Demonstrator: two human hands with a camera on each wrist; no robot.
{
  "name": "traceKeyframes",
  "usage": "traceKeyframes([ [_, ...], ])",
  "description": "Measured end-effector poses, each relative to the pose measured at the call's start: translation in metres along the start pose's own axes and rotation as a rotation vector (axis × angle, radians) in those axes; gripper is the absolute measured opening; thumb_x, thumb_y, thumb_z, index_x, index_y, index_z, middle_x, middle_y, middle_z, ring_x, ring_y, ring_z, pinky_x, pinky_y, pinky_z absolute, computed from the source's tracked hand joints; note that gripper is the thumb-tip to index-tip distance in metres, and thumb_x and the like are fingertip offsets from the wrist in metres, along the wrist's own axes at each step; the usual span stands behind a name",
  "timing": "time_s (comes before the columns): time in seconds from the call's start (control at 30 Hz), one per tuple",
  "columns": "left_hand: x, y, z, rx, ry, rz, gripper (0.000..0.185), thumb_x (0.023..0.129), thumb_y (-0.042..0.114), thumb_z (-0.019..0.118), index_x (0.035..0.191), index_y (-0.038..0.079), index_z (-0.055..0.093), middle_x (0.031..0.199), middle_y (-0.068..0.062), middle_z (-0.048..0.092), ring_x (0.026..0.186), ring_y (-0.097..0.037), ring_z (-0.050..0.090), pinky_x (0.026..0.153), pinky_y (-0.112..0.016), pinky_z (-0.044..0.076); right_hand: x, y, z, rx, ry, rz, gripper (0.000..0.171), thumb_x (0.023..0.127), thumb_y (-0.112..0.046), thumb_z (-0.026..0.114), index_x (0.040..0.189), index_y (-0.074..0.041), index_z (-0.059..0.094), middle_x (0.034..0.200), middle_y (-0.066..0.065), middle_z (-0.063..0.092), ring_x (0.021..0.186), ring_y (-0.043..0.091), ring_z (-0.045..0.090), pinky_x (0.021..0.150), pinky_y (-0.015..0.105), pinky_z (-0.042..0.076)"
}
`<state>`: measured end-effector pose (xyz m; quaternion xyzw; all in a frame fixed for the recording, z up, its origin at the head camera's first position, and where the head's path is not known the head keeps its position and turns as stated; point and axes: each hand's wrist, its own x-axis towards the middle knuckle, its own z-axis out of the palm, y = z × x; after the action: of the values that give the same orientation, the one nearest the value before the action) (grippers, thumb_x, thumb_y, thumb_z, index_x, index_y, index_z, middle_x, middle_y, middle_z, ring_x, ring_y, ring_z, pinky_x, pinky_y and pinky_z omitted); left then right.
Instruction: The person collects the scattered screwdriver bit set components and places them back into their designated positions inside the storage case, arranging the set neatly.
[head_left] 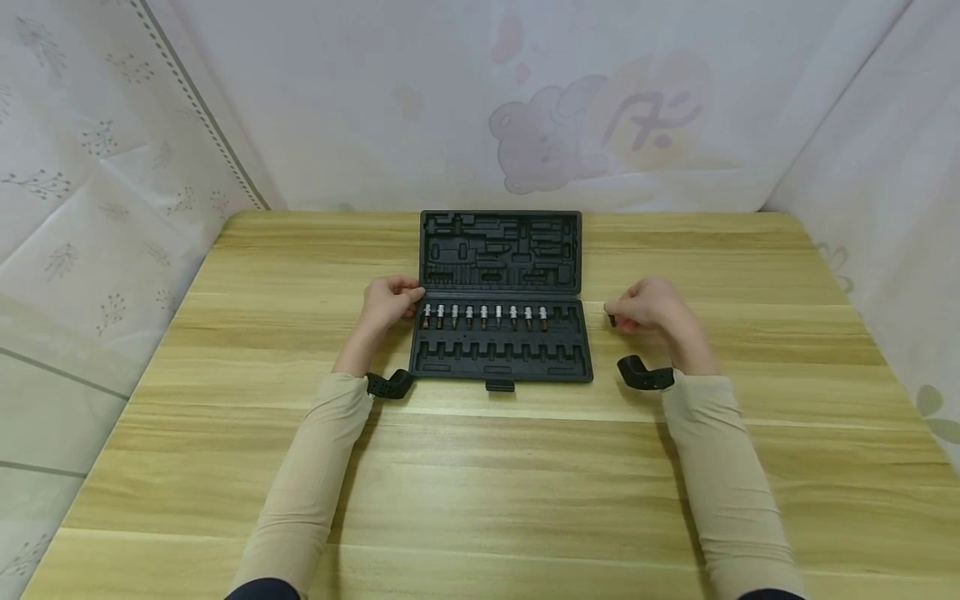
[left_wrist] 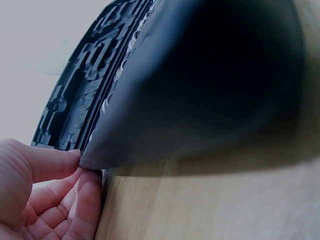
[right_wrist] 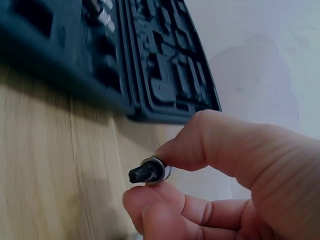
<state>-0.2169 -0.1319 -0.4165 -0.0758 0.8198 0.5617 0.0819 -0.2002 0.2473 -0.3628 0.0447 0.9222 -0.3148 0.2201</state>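
Note:
A black plastic bit-set case [head_left: 450, 339] lies unfolded on the table, its moulded lid [head_left: 500, 250] towards the back. Several silver bit sockets [head_left: 483, 315] with dark tips stand in one row in the tray half. At the case's left side, by the hinge, my left hand [head_left: 387, 300] pinches the corner between thumb and fingers; the left wrist view shows the thumb on top. To the right of the case, my right hand [head_left: 651, 304] holds a bit socket [right_wrist: 152, 170] between thumb and fingertips, its dark tip pointing out.
The wood-grain table [head_left: 510, 483] runs round the case on every side. A latch [head_left: 499, 386] sticks out from the case's front edge. Pale patterned cloth [head_left: 360, 100] hangs behind and at both sides. Black wrist mounts [head_left: 645, 375] sit on both forearms.

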Motion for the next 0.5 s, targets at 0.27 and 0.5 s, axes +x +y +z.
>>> traceKeyframes([
  [0.27,0.000,0.001,0.000,-0.008,0.005,0.003,0.026,0.091,0.010,0.061,0.112,-0.004,0.064,0.090,-0.013,0.063,0.060,-0.010,0.054,0.057,-0.019,0.049,0.007,-0.015,0.009,0.021,-0.021,0.003,0.031,0.086,-0.025,0.061,0.082,0.005,0.068,0.057,-0.002,0.062,0.055,0.012,0.059,0.055,0.029,0.048],
  [0.5,0.000,0.000,0.000,-0.002,0.005,0.000,0.026,0.091,0.011,0.061,0.113,-0.004,0.064,0.090,-0.013,0.063,0.060,-0.009,0.054,0.057,-0.019,0.049,0.010,-0.026,0.016,0.008,-0.028,0.011,0.031,0.087,-0.025,0.061,0.081,0.004,0.070,0.055,-0.003,0.061,0.055,0.013,0.058,0.050,0.029,0.043],
])
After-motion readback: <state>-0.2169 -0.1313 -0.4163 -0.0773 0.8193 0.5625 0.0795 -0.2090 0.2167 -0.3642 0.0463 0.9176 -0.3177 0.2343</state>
